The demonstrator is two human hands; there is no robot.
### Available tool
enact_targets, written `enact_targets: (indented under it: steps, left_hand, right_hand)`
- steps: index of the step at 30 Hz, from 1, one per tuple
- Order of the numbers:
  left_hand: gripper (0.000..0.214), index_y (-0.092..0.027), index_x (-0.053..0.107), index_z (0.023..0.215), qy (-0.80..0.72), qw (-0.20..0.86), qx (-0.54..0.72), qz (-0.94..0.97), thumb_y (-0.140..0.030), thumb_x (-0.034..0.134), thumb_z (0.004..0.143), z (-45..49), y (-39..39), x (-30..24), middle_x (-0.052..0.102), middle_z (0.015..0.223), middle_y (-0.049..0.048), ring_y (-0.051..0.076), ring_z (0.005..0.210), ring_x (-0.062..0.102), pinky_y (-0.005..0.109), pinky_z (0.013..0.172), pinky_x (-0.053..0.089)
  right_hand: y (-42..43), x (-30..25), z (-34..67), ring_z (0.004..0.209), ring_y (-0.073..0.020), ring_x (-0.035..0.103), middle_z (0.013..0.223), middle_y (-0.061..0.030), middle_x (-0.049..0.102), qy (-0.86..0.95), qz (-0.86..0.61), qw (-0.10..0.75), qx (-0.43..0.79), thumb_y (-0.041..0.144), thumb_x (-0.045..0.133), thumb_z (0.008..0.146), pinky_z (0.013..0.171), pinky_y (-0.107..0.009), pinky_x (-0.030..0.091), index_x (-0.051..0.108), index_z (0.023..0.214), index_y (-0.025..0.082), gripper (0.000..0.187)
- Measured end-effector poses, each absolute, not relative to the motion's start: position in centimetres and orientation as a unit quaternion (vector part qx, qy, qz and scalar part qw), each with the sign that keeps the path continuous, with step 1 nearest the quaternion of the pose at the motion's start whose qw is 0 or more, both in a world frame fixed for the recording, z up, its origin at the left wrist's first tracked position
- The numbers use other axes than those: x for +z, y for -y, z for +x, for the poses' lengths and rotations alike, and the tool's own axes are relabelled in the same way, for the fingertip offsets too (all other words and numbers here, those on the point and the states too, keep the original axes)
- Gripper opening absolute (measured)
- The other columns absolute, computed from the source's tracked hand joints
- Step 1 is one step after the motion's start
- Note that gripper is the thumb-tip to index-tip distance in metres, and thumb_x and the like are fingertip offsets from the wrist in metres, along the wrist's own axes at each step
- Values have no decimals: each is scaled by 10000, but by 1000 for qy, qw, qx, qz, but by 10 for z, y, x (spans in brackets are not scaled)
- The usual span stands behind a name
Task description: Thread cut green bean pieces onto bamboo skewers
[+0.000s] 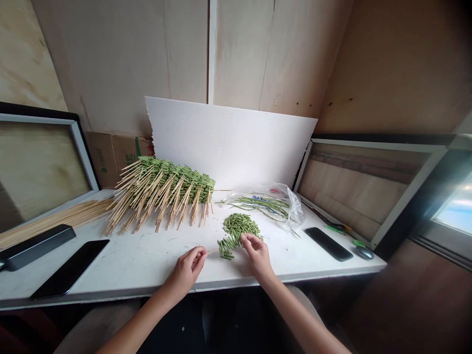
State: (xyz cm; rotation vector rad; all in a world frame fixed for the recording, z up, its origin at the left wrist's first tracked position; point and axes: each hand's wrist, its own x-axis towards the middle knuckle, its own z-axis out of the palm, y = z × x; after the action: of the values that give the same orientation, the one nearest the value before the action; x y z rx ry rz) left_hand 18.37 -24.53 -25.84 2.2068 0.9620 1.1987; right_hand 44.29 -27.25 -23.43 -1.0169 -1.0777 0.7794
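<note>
My left hand pinches the bare end of a thin wooden skewer that carries a row of short green bean pieces. My right hand is closed on the green pieces at the skewer's other end, fingertips touching them. Just behind my hands lies a loose pile of cut green bean pieces on the white table. A large stack of finished skewers threaded with green pieces lies at the back left.
A bundle of bare skewers lies at far left beside a black box and a dark phone. A clear plastic bag with long green beans sits behind the pile. Another phone and a mouse lie at right. A white board leans against the wall.
</note>
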Motion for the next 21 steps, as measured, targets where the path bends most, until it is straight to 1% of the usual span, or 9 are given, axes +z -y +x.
enact_targets:
  steps: [5, 7, 10, 13, 17, 21]
  left_hand:
    - [204, -194, 605, 1015, -351, 226, 446, 792, -343, 474, 1060, 186, 246, -260, 591, 768, 7, 131, 645, 569, 221, 615, 462]
    - [187, -195, 598, 1028, -347, 225, 451, 791, -336, 479, 1060, 186, 246, -260, 611, 798, 17, 135, 671, 593, 224, 641, 480]
    - [170, -198, 594, 1027, -340, 228, 449, 794, -325, 485, 1058, 186, 247, -260, 626, 821, 21, 136, 690, 613, 222, 661, 500]
    - [168, -201, 594, 1017, -335, 234, 441, 799, -322, 484, 1056, 186, 249, -259, 623, 812, 16, 134, 677, 614, 217, 651, 509]
    - [166, -204, 601, 1020, -333, 235, 442, 799, -326, 493, 1052, 186, 249, -258, 635, 820, 18, 137, 682, 627, 218, 655, 524]
    - [169, -205, 603, 1025, -333, 234, 445, 797, -330, 492, 1053, 185, 249, -260, 644, 835, 23, 140, 691, 637, 223, 666, 537]
  right_hand:
    - [273, -234, 442, 864, -226, 624, 896, -40, 723, 481, -443, 666, 358, 509, 791, 854, 832, -349, 481, 763, 866, 227, 284]
    - [271, -232, 448, 903, -241, 630, 950, -56, 736, 477, -449, 662, 364, 533, 770, 864, 825, -357, 490, 783, 890, 229, 305]
    - [269, -229, 457, 1007, -282, 637, 1074, -103, 751, 461, -444, 660, 394, 616, 649, 923, 789, -372, 507, 806, 907, 222, 424]
    - [268, -224, 464, 1024, -289, 649, 1101, -123, 761, 461, -431, 655, 415, 644, 542, 971, 800, -385, 507, 811, 921, 213, 510]
    - [270, -216, 467, 1058, -290, 649, 1118, -120, 767, 478, -422, 653, 408, 624, 513, 993, 823, -384, 506, 814, 955, 214, 510]
    - [272, -213, 465, 1075, -290, 641, 1139, -117, 759, 488, -415, 651, 407, 602, 520, 1000, 828, -382, 503, 812, 939, 216, 488]
